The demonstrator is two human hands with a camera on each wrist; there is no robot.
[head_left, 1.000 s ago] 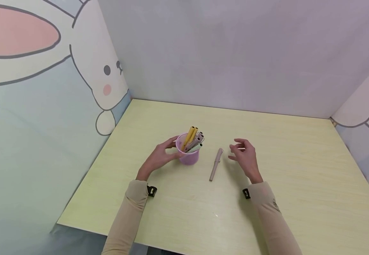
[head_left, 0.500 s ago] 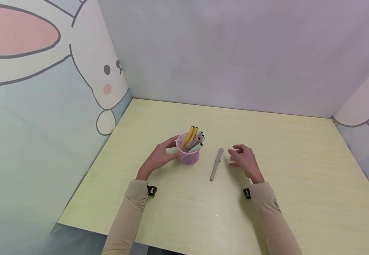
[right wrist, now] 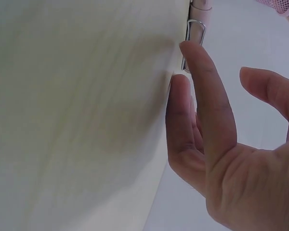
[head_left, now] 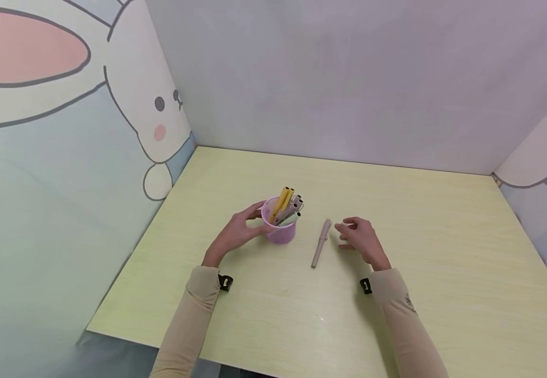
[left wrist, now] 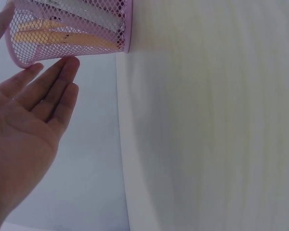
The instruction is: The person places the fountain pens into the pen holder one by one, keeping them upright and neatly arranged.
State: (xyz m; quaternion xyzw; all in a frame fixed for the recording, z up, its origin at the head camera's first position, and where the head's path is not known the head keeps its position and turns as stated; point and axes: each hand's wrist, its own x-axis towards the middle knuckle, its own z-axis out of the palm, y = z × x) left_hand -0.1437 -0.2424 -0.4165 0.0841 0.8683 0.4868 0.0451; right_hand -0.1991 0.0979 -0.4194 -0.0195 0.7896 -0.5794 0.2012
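Note:
A pink mesh pen holder (head_left: 280,235) stands on the table left of centre. Yellow pens (head_left: 280,203), greyish-purple pens and a pale green one lean in it. My left hand (head_left: 237,231) holds the pen holder from its left, thumb at the front and fingers round the back. In the left wrist view, its fingertips touch the mesh wall. A single pale pinkish pen (head_left: 321,243) with a metal clip (right wrist: 196,23) lies on the table between the hands. Just right of this pen, my right hand (head_left: 363,242) hovers with parted, slightly bent fingers and holds nothing.
The pale yellow wooden table (head_left: 424,236) meets a plain wall (head_left: 339,79) at the back. A cartoon-printed wall (head_left: 65,184) borders its left side. The front table edge (head_left: 127,340) shows at lower left.
My right hand has moved slightly left and nearer the lone pen, its fingers shifting a little. The left hand and the pen holder stay put.

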